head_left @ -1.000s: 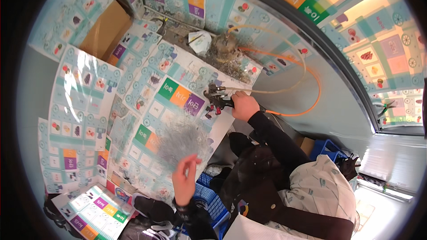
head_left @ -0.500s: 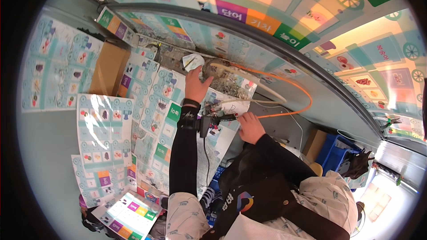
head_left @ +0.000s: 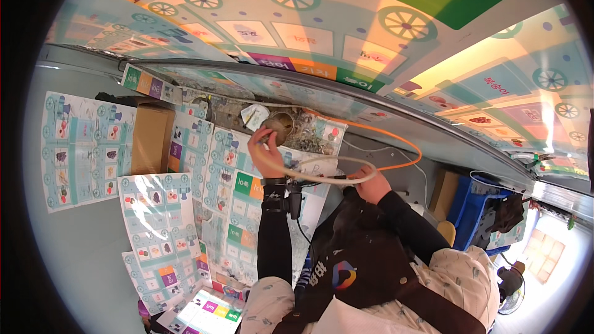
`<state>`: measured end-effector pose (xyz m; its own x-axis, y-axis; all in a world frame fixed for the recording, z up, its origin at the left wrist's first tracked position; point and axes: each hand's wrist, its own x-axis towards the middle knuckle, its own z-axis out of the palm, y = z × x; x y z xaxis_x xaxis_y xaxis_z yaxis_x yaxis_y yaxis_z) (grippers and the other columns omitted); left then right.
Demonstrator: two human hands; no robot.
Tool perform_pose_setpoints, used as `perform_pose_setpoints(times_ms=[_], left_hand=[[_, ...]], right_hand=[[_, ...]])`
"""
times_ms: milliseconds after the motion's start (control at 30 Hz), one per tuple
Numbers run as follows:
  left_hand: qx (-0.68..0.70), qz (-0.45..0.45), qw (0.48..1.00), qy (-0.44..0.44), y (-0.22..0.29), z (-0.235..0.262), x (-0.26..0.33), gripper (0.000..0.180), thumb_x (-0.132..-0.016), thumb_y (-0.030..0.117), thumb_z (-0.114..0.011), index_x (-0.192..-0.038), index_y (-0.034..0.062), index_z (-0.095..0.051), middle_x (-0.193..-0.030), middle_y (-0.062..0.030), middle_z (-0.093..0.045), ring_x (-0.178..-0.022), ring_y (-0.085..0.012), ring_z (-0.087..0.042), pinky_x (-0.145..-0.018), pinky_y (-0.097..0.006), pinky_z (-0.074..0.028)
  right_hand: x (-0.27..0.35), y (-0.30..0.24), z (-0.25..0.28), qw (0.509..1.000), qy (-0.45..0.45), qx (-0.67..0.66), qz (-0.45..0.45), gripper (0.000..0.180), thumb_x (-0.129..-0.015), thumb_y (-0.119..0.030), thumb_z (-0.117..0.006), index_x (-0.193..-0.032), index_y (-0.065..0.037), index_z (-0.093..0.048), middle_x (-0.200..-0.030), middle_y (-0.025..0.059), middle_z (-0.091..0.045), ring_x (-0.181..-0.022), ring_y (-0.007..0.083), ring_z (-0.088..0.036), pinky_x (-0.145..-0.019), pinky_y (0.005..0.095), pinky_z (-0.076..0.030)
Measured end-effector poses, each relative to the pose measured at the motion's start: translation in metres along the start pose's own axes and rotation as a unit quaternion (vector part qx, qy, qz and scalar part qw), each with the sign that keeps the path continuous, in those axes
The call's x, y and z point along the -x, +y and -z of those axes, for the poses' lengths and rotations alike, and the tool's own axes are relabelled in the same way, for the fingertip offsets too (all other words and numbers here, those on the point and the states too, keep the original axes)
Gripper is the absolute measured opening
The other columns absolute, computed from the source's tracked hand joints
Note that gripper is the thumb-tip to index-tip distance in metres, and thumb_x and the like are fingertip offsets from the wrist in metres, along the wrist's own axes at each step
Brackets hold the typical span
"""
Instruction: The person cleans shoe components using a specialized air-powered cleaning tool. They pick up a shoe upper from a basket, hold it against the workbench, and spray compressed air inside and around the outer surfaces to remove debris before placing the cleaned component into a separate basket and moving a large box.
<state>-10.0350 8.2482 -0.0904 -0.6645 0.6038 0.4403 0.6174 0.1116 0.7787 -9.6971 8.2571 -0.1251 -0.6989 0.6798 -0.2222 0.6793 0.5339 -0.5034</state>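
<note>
A pale beige hose [head_left: 322, 180] runs in a loop between my two hands. My left hand [head_left: 266, 156] has its fingers curled around one end of the hose, close beside a round brownish cup-like container [head_left: 279, 125]. Over to the right, my right hand [head_left: 374, 185] is closed on the bend of the loop; its fingertips are partly hidden. An orange cord [head_left: 405, 159] curves away behind my right hand. A crumpled white packet [head_left: 254, 115] lies just beyond my left hand. A black device [head_left: 295, 201] with a cable sits against my left wrist.
Printed sheets [head_left: 158, 219] cover the surface at left, next to a brown cardboard box [head_left: 152, 139]. Overhead, a large printed panel [head_left: 297, 15] spans the view, edged by a dark rail. Blue crates [head_left: 467, 213] stand at right. Grey debris [head_left: 306, 136] lies beyond my hands.
My left hand has closed on the beige hose and come lower in view. My right hand has shifted right and now grips the hose loop. The whole view has tilted upward.
</note>
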Motion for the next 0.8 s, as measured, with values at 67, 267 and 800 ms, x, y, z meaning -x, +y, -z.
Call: perform_pose_setpoints(times_ms=[67, 267, 800], left_hand=[[0.065, 0.126, 0.99, -0.022, 0.004, 0.017, -0.006, 0.017, -0.1, 0.014, -0.067, -0.106, -0.0018, -0.067, -0.116, -0.0131, -0.07, -0.102, -0.028, -0.068, -0.09, -0.039, -0.055], [0.05, 0.22, 0.974, 0.009, -0.037, 0.056, 0.014, 0.025, -0.099, 0.023, -0.071, -0.11, 0.0007, -0.075, -0.104, -0.012, -0.074, -0.096, -0.0187, -0.07, -0.086, -0.035, -0.056], [0.084, 0.215, 0.959, -0.163, -0.027, 0.062, 0.032, 0.03, -0.098, 0.017, -0.071, -0.127, 0.0114, -0.072, -0.114, -0.0059, -0.073, -0.093, -0.0145, -0.066, -0.07, -0.029, -0.052]], right_hand=[[0.0, 0.0, 0.0, 1.0, 0.001, -0.004, 0.002, 0.027, -0.079, -0.013, -0.067, -0.105, -0.007, -0.069, -0.108, 0.0138, -0.062, -0.112, 0.0347, -0.058, -0.093, 0.0475, -0.052], [-0.014, -0.03, 0.006, 0.997, -0.064, -0.025, 0.019, 0.019, -0.079, -0.012, -0.066, -0.097, -0.006, -0.066, -0.105, 0.0116, -0.063, -0.111, 0.0332, -0.059, -0.09, 0.047, -0.053], [0.056, 0.044, -0.026, 0.993, -0.086, -0.025, -0.078, 0.018, -0.086, -0.019, -0.061, -0.094, -0.006, -0.07, -0.098, 0.0202, -0.071, -0.097, 0.0415, -0.067, -0.086, 0.0523, -0.054]])
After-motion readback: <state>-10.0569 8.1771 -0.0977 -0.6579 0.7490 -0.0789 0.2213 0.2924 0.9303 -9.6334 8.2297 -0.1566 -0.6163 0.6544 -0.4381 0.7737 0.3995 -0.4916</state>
